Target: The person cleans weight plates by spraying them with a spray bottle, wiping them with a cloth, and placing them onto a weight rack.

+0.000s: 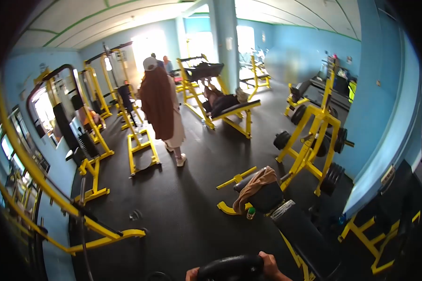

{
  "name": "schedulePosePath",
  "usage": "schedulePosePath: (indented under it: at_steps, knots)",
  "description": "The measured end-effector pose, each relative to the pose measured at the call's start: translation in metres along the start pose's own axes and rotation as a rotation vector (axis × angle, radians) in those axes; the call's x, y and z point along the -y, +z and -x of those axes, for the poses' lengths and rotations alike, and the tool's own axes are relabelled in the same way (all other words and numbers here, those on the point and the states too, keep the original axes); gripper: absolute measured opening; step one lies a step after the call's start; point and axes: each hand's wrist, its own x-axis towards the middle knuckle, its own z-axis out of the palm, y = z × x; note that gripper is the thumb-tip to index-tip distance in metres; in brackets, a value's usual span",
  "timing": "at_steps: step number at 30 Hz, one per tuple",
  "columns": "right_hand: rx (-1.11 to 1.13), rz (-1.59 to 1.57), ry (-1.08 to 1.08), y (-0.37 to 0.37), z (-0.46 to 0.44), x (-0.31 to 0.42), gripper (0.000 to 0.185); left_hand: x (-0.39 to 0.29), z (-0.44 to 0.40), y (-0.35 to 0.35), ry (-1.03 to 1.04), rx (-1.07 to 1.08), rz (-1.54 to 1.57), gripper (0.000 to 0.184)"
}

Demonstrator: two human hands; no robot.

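Dark flooring [183, 210] spreads beneath you, and above it you hold what looks like a black weight plate [229, 268], low at the bottom of view. Your left hand [192, 274], partly cut off, and right hand [270, 267] grip its opposite sides. Expect it to be heavy, rigid and hardly fragile; its smooth rim could slip in damp palms, so both sides seem the best hold. Beyond lie a bench [305, 239], a brown cloth [258, 187] and a yellow rack [310, 147].
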Motion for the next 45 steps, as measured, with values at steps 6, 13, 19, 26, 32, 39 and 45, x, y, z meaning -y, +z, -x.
schedulePosePath:
  at_steps: [6, 13, 19, 26, 32, 39, 45]
  knots:
    - [-0.229, -0.159, -0.017, 0.056, -0.087, 0.049, 0.038, -0.09, -0.157, -0.025, -0.105, 0.114, -0.277, 0.054]
    - [-0.464, -0.097, -0.256, 0.079, -0.293, 0.042, 0.028, -0.099, -0.373, -0.071, -0.14, 0.21, -0.38, 0.057]
    - [-0.32, -0.312, -0.166, 0.081, -0.473, 0.117, 0.038, -0.159, -0.541, -0.039, -0.199, -0.029, -0.285, 0.05]
    - [-0.263, 0.064, -0.237, 0.086, -0.62, 0.21, 0.033, -0.197, -0.716, -0.055, -0.124, 0.145, -0.317, 0.073]
    - [-0.569, 0.322, -0.346, 0.095, -0.762, 0.257, 0.047, -0.19, -0.895, -0.074, -0.178, 0.28, -0.278, 0.076]
    - [-0.756, -0.047, -0.019, 0.1, -0.93, 0.31, 0.046, -0.229, -1.132, -0.042, -0.677, 0.425, -0.069, 0.04]
    - [-1.015, -0.019, -0.025, 0.098, -0.998, 0.37, 0.044, -0.188, -1.299, -0.028, -0.685, 0.424, -0.24, 0.053]
